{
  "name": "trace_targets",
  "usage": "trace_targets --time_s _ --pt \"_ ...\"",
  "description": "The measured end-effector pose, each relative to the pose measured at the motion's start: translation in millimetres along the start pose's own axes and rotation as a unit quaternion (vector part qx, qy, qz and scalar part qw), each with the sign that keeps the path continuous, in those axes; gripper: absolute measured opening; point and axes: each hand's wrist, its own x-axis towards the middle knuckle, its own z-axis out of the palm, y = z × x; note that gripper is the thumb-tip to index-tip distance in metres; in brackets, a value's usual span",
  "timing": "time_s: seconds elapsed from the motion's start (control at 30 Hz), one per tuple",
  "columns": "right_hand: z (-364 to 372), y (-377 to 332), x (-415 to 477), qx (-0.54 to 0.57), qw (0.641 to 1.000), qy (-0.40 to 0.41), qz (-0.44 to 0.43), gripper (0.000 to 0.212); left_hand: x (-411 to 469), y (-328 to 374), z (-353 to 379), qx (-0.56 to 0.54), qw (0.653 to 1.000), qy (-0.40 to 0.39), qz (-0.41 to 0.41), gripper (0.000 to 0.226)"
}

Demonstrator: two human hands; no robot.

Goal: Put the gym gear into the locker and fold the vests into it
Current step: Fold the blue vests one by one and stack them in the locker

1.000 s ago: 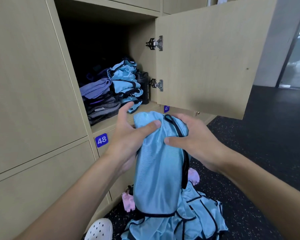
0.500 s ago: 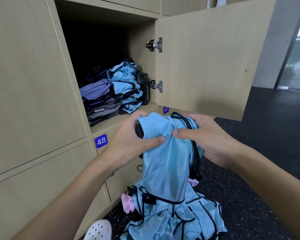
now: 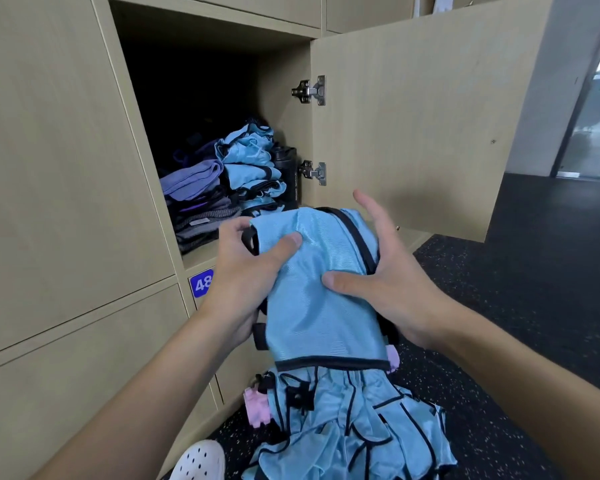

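- We are holding a folded blue vest (image 3: 321,296) upright in front of the open locker (image 3: 201,252), outside it
- Our left hand (image 3: 243,271) is gripping the vest's left edge, with the thumb lying across the front and the fingers curling round behind
- Our right hand (image 3: 392,282) is resting against the right edge, the thumb pressing flat on the front while the fingers are stretching straight and spread apart
- Inside the locker a stack of folded blue vests (image 3: 253,168) is sitting between purple and grey clothes (image 3: 194,192) on its left and a black bottle (image 3: 289,174) on its right
- The locker door (image 3: 413,133) is standing swung open to the right on two metal hinges (image 3: 314,172)
- A loose heap of blue vests (image 3: 357,431) is lying on the dark speckled floor (image 3: 534,323) below the held one, with something pink (image 3: 255,408) touching its left side
- A white shoe (image 3: 200,462) is showing at the bottom edge, and a blue number plate (image 3: 201,284) is peeking out beside our left hand
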Motion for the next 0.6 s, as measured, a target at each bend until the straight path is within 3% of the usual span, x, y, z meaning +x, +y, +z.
trace_targets --time_s 0.1,0.17,0.3,0.43,0.6 --pt "-1.8 -2.1 2.6 -0.019 0.998 0.051 -0.019 0.084 -1.4 -2.4 -5.3 0.031 0.993 -0.109 0.021 0.099" --pt "-4.8 -3.3 4.2 -0.001 0.997 0.068 -0.019 0.071 -0.7 -2.2 -9.7 0.072 0.98 -0.181 0.051 0.111" --pt "-9.8 -4.5 4.5 0.032 0.997 0.068 -0.008 0.055 1.5 0.6 -15.3 0.123 0.957 -0.256 0.057 0.098" --pt "-12.4 -6.6 3.8 0.047 0.999 0.023 0.015 0.054 2.1 4.1 -19.3 0.171 0.942 -0.286 0.027 0.095" --pt "-13.4 -8.1 3.3 0.001 0.997 -0.063 0.038 0.069 2.5 6.4 -18.2 0.228 0.947 -0.22 0.051 0.087"
